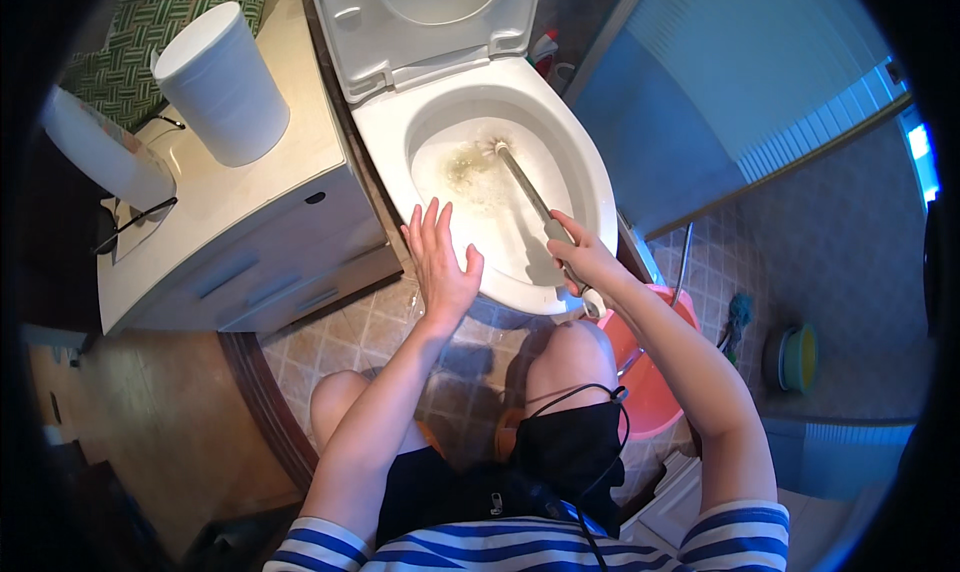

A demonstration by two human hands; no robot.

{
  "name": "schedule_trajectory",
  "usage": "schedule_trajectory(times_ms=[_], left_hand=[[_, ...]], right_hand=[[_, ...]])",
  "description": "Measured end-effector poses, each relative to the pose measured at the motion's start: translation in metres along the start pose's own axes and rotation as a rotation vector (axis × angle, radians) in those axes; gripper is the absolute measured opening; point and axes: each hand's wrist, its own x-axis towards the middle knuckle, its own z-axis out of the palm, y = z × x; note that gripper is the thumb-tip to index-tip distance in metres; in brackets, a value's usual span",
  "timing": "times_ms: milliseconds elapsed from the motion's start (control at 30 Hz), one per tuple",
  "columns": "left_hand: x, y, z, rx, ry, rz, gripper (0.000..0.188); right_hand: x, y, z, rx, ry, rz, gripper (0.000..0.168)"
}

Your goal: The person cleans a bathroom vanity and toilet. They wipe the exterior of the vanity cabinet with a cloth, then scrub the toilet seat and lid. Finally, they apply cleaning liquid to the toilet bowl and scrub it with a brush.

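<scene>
My right hand [586, 257] is closed around the grey grip of a toilet brush [529, 186], over the right front part of the bowl. The brush's bristle head is down in the white toilet bowl [604, 197], near its back, with murky yellowish water around and left of it. My left hand [444, 261] holds nothing; its fingers are spread at the left front rim, and whether it touches the rim I cannot tell. Behind the bowl, the toilet seat and lid [442, 39] stand raised.
On the left, a cabinet [300, 189] bears a white bin-like container [225, 92], a roll [112, 148] and eyeglasses [135, 223]. A pink basin [652, 377] sits on the tiled floor by my right knee. A red-capped bottle [544, 53] is behind the toilet; a glass shower panel [720, 84] is at right.
</scene>
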Motion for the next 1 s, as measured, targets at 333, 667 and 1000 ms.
schedule_trajectory(times_ms=[333, 667, 1000], left_hand=[[0.001, 0.004, 0.002, 0.034, 0.0, 0.002, 0.067], [0.0, 0.004, 0.003, 0.012, -0.042, 0.01, 0.069], [-0.003, -0.005, -0.002, 0.047, -0.026, 0.009, 0.07]], right_hand=[[-0.025, -0.011, -0.02, -1.262, -0.205, -0.283, 0.079], [0.023, -0.009, -0.032, -1.644, 0.01, -0.304, 0.089], [-0.123, -0.088, -0.048, -1.595, -0.366, -0.051, 0.073]])
